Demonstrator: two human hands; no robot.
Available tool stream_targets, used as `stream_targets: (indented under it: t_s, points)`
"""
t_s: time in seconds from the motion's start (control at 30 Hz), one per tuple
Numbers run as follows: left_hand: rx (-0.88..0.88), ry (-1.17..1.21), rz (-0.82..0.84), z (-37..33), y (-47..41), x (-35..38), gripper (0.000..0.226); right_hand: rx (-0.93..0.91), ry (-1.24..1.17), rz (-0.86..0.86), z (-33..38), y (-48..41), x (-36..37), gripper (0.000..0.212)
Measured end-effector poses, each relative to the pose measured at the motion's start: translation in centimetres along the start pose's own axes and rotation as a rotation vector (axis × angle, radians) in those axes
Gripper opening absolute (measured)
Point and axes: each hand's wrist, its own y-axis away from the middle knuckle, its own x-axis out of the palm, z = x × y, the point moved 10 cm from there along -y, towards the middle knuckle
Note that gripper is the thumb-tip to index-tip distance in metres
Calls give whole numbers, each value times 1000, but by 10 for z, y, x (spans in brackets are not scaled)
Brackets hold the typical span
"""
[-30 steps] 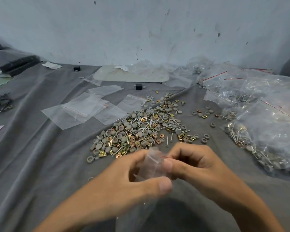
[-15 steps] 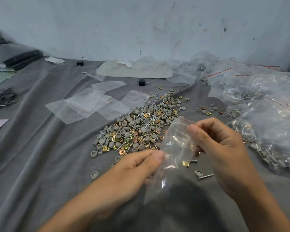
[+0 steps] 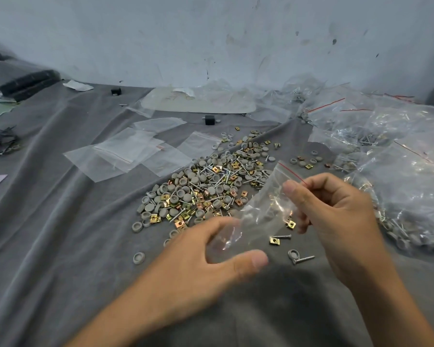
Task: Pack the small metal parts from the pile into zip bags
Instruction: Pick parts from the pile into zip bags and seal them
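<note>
**Zip bag** (image 3: 266,204): one, clear, with a red strip at the mouth. It is held above the surface between both hands. Its long axis is slanted, with the mouth far and right and the closed end near and left. Parts show through it, but whether any are inside cannot be told.

**Right hand** (image 3: 336,216): thumb and curled fingers pinch the bag just below the mouth.

**Left hand** (image 3: 206,261): fingers and thumb are spread and relaxed, gripping nothing. The bag's closed end hangs between them. The hands are apart.

**Pile** (image 3: 211,186): grey caps, gold square clips and screws, mixed. It lies just beyond the bag, far and left. The left hand is the nearer one, and is judged the likely picker.

**Loose parts**: a clip with a screw (image 3: 277,239) and a cap with a screw (image 3: 298,256) lie on the surface between the hands, under the bag.

**Empty bags** (image 3: 125,154): several, flat, far left of the pile.

**Filled bags** (image 3: 398,176): a heap at the right.

**Surface** (image 3: 60,246): covered in grey cloth, creased.
</note>
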Motion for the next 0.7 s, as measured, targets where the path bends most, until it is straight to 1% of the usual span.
stream_targets:
  t_s: [0.07, 0.1, 0.17, 0.23, 0.3, 0.33, 0.4, 0.47, 0.5, 0.53, 0.6, 0.67, 0.7]
  points:
    - [76, -198, -124, -2, -1, -10, 44, 27, -7, 16, -3, 1, 2, 28]
    - [95, -221, -174, -1, -2, -14, 40, 50, -11, 47, -5, 1, 5, 29]
    - [93, -118, -245, 3, -5, -22, 39, 108, -17, 135, -9, 2, 11, 32]
    - [86, 26, -277, 5, -5, -28, 23, 121, 4, 184, -11, 1, 10, 28]
    - [93, 92, -257, 3, -5, -24, 9, 89, 10, 171, -8, -1, 5, 24]
    - [100, 115, -221, 0, -4, -17, 10, 72, 3, 155, -7, -3, 2, 25]
    - [132, 121, -121, -8, -3, -2, 24, 36, -4, 119, -2, -5, -2, 30]
    - [173, 47, -39, -15, -4, 7, 39, -26, 39, 47, 6, -8, -12, 38]
    - [177, 13, -36, -15, -8, 4, 43, -71, 95, -3, 12, -10, -20, 45]
    - [168, -12, -72, -12, -13, -7, 46, -119, 166, -47, 18, -11, -28, 50]
    - [132, -140, -220, -1, -25, -40, 44, -185, 312, -113, 29, -13, -42, 54]
    - [71, -360, -340, 15, -38, -71, 24, -218, 422, -134, 38, -14, -51, 50]
    - [31, -451, -368, 24, -44, -83, 15, -228, 462, -127, 42, -15, -53, 47]
